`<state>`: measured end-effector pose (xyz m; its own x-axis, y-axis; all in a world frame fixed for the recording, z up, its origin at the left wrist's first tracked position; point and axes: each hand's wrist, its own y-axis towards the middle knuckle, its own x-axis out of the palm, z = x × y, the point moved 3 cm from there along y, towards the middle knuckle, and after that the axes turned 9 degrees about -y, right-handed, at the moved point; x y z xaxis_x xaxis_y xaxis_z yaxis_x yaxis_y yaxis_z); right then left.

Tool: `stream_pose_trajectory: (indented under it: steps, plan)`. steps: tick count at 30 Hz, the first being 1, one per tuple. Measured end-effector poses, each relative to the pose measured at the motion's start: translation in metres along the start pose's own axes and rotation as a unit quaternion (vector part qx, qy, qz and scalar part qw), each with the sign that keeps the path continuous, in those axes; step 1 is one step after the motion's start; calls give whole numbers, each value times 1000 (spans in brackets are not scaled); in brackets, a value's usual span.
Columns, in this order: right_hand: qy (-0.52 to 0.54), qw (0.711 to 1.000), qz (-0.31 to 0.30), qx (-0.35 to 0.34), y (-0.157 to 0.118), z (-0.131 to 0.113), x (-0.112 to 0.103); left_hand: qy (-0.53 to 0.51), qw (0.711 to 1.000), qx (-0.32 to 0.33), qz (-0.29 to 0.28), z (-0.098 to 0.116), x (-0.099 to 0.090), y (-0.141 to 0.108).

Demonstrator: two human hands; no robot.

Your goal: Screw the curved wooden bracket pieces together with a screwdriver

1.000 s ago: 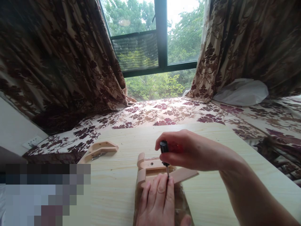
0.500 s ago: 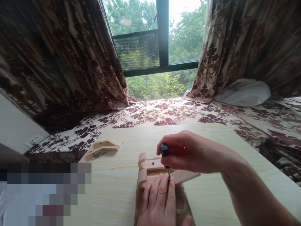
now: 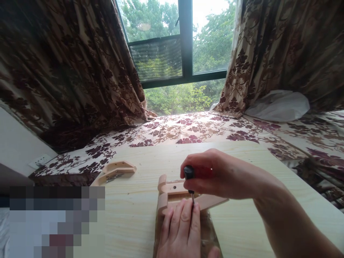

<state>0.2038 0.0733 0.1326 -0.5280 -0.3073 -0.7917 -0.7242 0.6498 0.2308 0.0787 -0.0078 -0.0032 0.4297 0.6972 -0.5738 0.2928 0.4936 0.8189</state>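
My right hand [image 3: 206,173] is closed round a screwdriver [image 3: 189,174] with a black and red handle. Its shaft points down, and the tip meets the work between two fingers of my left hand. Pressed flat on a pale wooden frame [image 3: 176,187], my left hand [image 3: 181,227] has its fingers stretched forward, close together. The frame has rounded ends on its left side and a dark hole in its upper bar. A slanted wooden piece [image 3: 213,201] juts out to the right. Beneath lies a brownish, glossy slab [image 3: 208,229]. Whatever sits under my left fingers is hidden.
Another angled wooden piece [image 3: 118,167] lies at the table's left, with thin metal screws [image 3: 114,177] beside it. The light wood table [image 3: 129,222] borders a flower-patterned cloth [image 3: 166,130]. A white plastic bag [image 3: 282,105] rests at the right. Blurred blocks cover the lower left.
The screwdriver handle and my right hand have shifted very slightly. My left hand and the wooden frame keep their places.
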Motion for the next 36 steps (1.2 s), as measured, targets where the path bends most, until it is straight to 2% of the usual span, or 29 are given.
stream_pose_trajectory:
  steps: [4,6,12,14,19,21,23,25,27,29,31,32,33,36]
  plan:
    - [-43,998,41,22,3,3,0,-6,1000,-9,6,1,7,-7]
    - [-45,998,42,27,4,4,1,-2,1000,-1,6,-1,7,-8]
    - [-11,999,-42,12,-1,1,2,-16,1000,-17,3,-1,8,-8]
    - [-5,999,-49,16,0,2,3,-17,1000,-17,8,0,10,-9]
    - [-18,999,9,34,8,8,7,5,999,-1,35,-1,4,-2]
    - [-11,999,10,37,7,10,7,26,999,25,28,-4,-4,3]
    - [13,1000,-5,27,4,8,6,58,989,119,-67,-5,-8,8]
    - [38,999,-28,21,1,7,4,71,986,127,-79,-9,-16,12]
    - [35,999,-33,20,-1,6,2,73,986,125,-80,-10,-19,14]
    - [-4,1000,-6,28,0,8,0,66,988,119,-72,-6,-16,14]
    - [-49,998,32,38,2,10,-1,53,994,85,-41,-2,-11,13]
    - [-64,996,43,42,3,10,-1,44,998,49,-5,0,-9,13]
    - [-69,996,47,43,3,11,-1,35,999,23,17,1,-7,12]
    - [-40,999,18,22,0,7,0,20,999,-5,26,4,-1,8]
